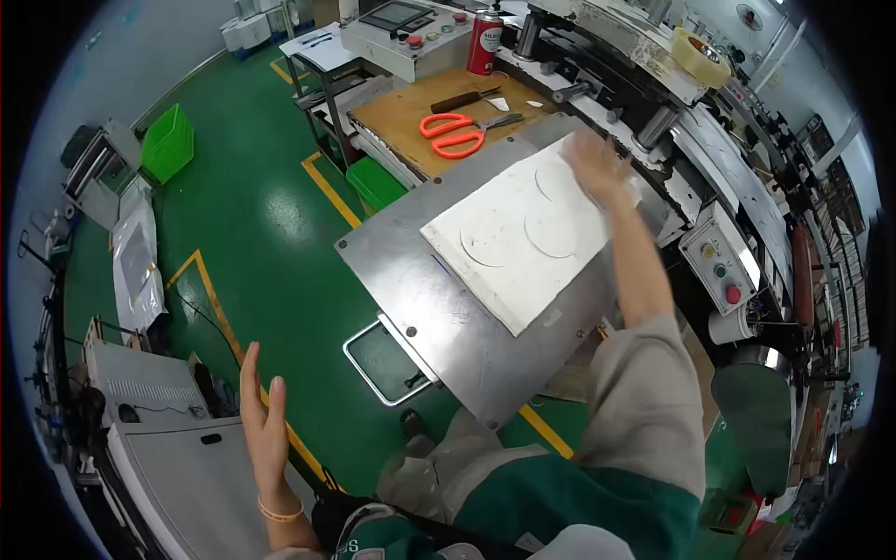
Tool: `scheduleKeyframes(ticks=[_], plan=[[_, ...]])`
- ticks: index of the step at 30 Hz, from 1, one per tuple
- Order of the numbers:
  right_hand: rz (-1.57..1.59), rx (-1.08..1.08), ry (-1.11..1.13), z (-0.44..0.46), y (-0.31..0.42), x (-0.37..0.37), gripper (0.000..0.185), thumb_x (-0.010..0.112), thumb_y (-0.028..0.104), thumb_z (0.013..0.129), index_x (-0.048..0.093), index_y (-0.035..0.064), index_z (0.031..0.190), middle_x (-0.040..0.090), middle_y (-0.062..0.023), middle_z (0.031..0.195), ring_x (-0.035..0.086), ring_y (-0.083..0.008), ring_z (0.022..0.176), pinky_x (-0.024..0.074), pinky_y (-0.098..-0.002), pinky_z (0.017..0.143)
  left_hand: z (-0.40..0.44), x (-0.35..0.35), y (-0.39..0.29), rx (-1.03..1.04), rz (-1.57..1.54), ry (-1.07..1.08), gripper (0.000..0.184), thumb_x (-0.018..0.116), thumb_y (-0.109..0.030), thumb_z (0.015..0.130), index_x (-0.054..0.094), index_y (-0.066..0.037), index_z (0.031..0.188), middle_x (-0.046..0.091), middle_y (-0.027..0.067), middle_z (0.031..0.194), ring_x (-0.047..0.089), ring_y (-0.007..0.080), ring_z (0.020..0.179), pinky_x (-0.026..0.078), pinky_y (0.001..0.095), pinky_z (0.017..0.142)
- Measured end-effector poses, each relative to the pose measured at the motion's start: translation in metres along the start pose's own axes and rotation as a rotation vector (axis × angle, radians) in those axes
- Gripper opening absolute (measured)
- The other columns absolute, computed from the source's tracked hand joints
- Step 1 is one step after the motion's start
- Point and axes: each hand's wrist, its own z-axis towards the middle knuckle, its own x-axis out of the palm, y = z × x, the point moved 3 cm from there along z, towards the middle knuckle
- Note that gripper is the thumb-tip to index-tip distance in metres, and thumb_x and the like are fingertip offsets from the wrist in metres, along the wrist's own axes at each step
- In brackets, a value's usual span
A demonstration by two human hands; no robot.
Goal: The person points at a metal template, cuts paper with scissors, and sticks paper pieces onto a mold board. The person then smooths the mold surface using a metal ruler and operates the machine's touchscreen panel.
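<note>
A white square sheet or board [509,285] with curved cut lines lies on the grey metal plate [392,271]. My right hand [597,170] is over the far right corner of the white sheet. Motion smears its fingers, and I cannot tell whether it touches the sheet. My left hand [266,429] is raised to the left, away from the plate, fingers stretched out and nothing in it. Orange-handled scissors [462,131] rest on the brown board [411,103] behind the plate, near a dark-handled tool [457,101].
A red spray can [484,42] stands at the back by a control panel [411,42]. Machine parts overhang the far right side, with a button box [721,259] below. A metal handle [387,364] sticks out at the plate's near left edge. A grey cabinet [205,476] is at left.
</note>
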Motion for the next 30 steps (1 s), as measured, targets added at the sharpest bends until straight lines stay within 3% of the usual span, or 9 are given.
scheduleKeyframes(ticks=[7,10,13,15,16,20,22,26,30], plan=[[-0.22,0.358,0.359,-0.019,-0.031,0.095,0.075,0.022,0.074,0.087,0.02,0.032,0.149,0.014,-0.0056,0.157,0.012,-0.0308,0.144,0.0045,-0.0626,0.111,0.014,0.008,0.084,-0.22,0.105,0.264,0.051,0.052,-0.031,0.095,0.044,0.0,0.135,0.045,0.0194,0.139,0.04,0.0315,0.131,0.03,0.0371,0.108],[-0.097,0.338,0.136,-0.019,-0.02,0.077,0.069,0.026,0.065,0.092,0.021,0.028,0.15,0.018,-0.0067,0.156,0.012,-0.0319,0.144,0.0013,-0.0625,0.11,0.021,0.032,0.151,-0.26,0.179,0.517,0.055,0.053,-0.037,0.094,0.046,0.001,0.133,0.048,0.0225,0.135,0.044,0.0349,0.128,0.034,0.0378,0.106],[-0.189,0.066,-0.084,-0.047,0.055,0.015,0.064,0.031,0.059,0.095,0.024,0.0262,0.149,0.021,-0.0081,0.155,0.013,-0.0321,0.144,0.0027,-0.0595,0.111,0.027,0.05,0.2,-0.304,0.319,0.823,0.06,0.055,-0.041,0.092,0.045,0.0,0.134,0.049,0.0249,0.133,0.046,0.0372,0.125,0.036,0.0397,0.104],[-0.285,0.154,0.33,-0.088,0.053,0.074,0.062,0.034,0.056,0.095,0.027,0.0256,0.148,0.023,-0.0088,0.154,0.014,-0.0317,0.144,0.0045,-0.0552,0.113,0.061,0.06,0.201,-0.308,0.347,0.917,0.058,0.056,-0.04,0.091,0.047,0.0,0.132,0.049,0.0243,0.132,0.047,0.0366,0.123,0.038,0.04,0.103],[-0.2,0.168,0.305,-0.092,0.047,0.079,0.06,0.036,0.053,0.095,0.028,0.0258,0.148,0.023,-0.0083,0.154,0.015,-0.0314,0.143,0.0054,-0.0531,0.114,0.091,0.067,0.196,-0.309,0.361,0.951,0.055,0.057,-0.039,0.091,0.048,-0.002,0.131,0.05,0.0228,0.132,0.048,0.0355,0.122,0.039,0.0395,0.102],[-0.188,0.265,0.402,-0.087,0.069,0.065,0.059,0.038,0.05,0.096,0.027,0.0246,0.148,0.019,-0.0106,0.155,0.015,-0.0313,0.143,0.0041,-0.0556,0.113,0.239,0.084,0.168,0.303,0.348,0.65,0.047,0.058,-0.029,0.09,0.049,-0.002,0.128,0.047,0.0242,0.132,0.046,0.0375,0.123,0.037,0.0413,0.104],[-0.088,0.319,0.354,-0.085,0.079,0.064,0.059,0.037,0.049,0.097,0.025,0.0237,0.149,0.018,-0.0122,0.155,0.015,-0.0317,0.143,0.003,-0.0563,0.113,0.311,0.085,0.129,0.421,0.273,0.444,0.042,0.058,-0.025,0.09,0.051,-0.001,0.124,0.048,0.0222,0.131,0.047,0.0363,0.122,0.037,0.041,0.103],[0.021,0.397,0.304,-0.067,0.107,0.061,0.059,0.035,0.047,0.098,0.022,0.022,0.15,0.017,-0.0155,0.155,0.014,-0.0334,0.143,0.0032,-0.0534,0.113,0.436,0.102,0.094,0.304,-0.058,0.19,0.032,0.056,-0.019,0.091,0.054,-0.001,0.117,0.051,0.0182,0.125,0.05,0.0333,0.118,0.039,0.0381,0.1],[0.009,0.46,0.228,-0.053,0.141,0.075,0.057,0.036,0.039,0.099,0.022,0.0154,0.149,0.018,-0.0174,0.154,0.015,-0.0338,0.143,0.006,-0.0521,0.114,0.549,0.142,0.031,0.576,-0.129,0.084,0.029,0.055,-0.018,0.091,0.056,-0.003,0.116,0.047,0.0183,0.129,0.047,0.0329,0.12,0.037,0.0389,0.101]])
